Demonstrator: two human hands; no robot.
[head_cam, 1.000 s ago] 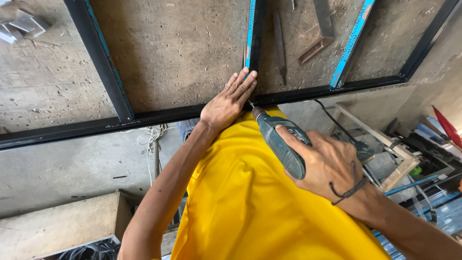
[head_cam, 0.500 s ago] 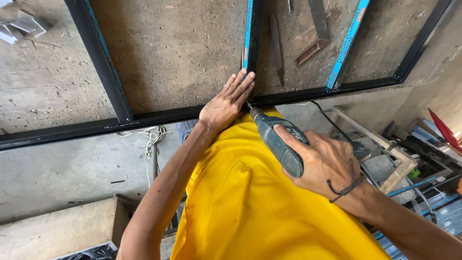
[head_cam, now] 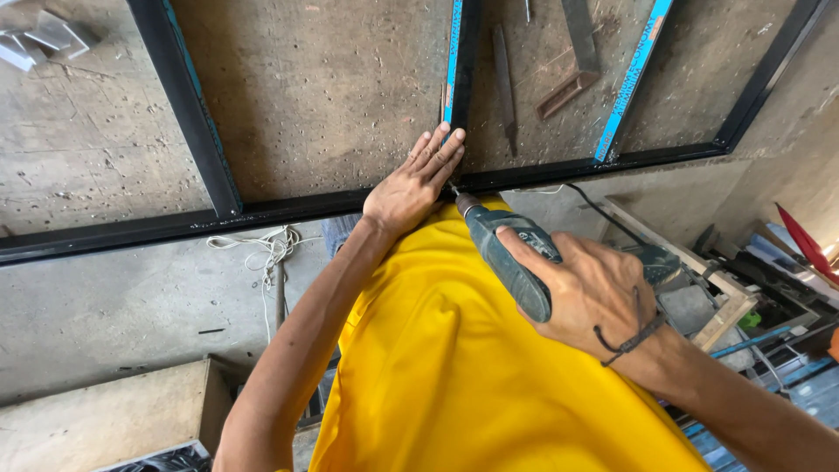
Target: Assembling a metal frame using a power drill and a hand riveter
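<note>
Two hands work at frame centre: left hand [head_cam: 411, 188] presses flat, fingers extended, on black metal frame [head_cam: 288, 208]; right hand [head_cam: 594, 293] grasps grey-green power drill [head_cam: 507, 253].

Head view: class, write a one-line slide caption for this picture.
Left hand steadies a black metal frame joint while the right hand holds a drill to it.

A rough concrete floor [head_cam: 323, 96] carried a black metal frame [head_cam: 188, 114] with blue-taped bars, loose metal strips [head_cam: 572, 52], a tangle of white cord [head_cam: 266, 249] and a wooden box [head_cam: 105, 415] nearby
</note>
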